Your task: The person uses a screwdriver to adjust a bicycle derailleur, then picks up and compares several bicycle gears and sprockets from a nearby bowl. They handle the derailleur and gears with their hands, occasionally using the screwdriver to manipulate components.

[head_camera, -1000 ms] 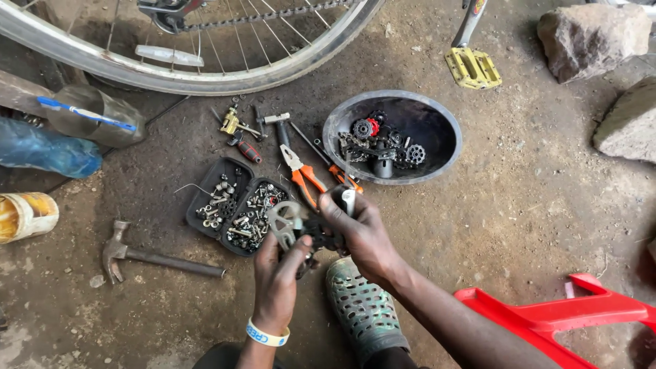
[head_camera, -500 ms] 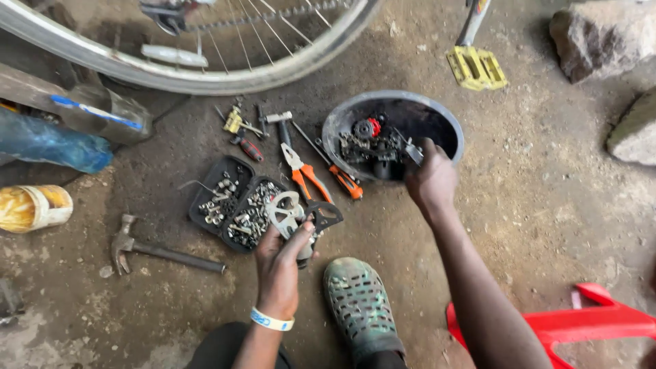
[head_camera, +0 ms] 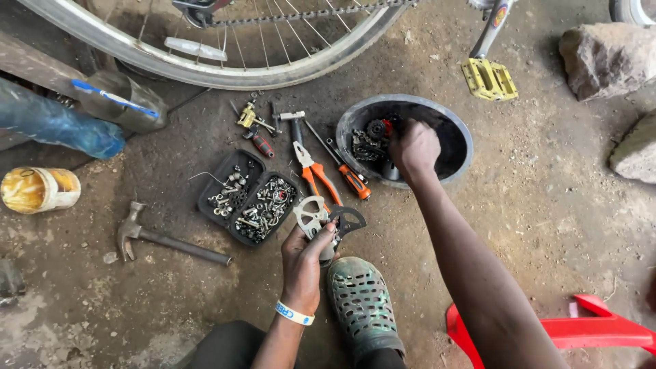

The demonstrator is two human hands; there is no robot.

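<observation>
- The left hand (head_camera: 302,263) is closed around a flat metal bicycle part (head_camera: 316,217) with cut-outs; a dark curved piece (head_camera: 348,220) sits against it. The part is held just above the ground, beside the parts tray (head_camera: 247,197).
- The right hand (head_camera: 413,147) is down inside the round dark basin (head_camera: 456,133), fingers curled among the cogs and small parts there. Whether it has hold of anything cannot be told; the fingertips are hidden.
- The tray is black, two compartments, both filled with nuts, bolts and washers. It lies on the dirt floor just left of the left hand.
- Orange-handled pliers (head_camera: 313,172) and an orange-handled screwdriver (head_camera: 345,172) lie between tray and basin.
- A claw hammer (head_camera: 164,238) lies to the left of the tray, well apart from either hand.
- A green perforated clog (head_camera: 362,304) is just beside the left wrist.
- A bicycle wheel (head_camera: 225,72) with chain stands behind the tools; a yellow pedal (head_camera: 487,78) hangs near the basin.
- A red plastic chair edge (head_camera: 588,331) is under the right arm.
</observation>
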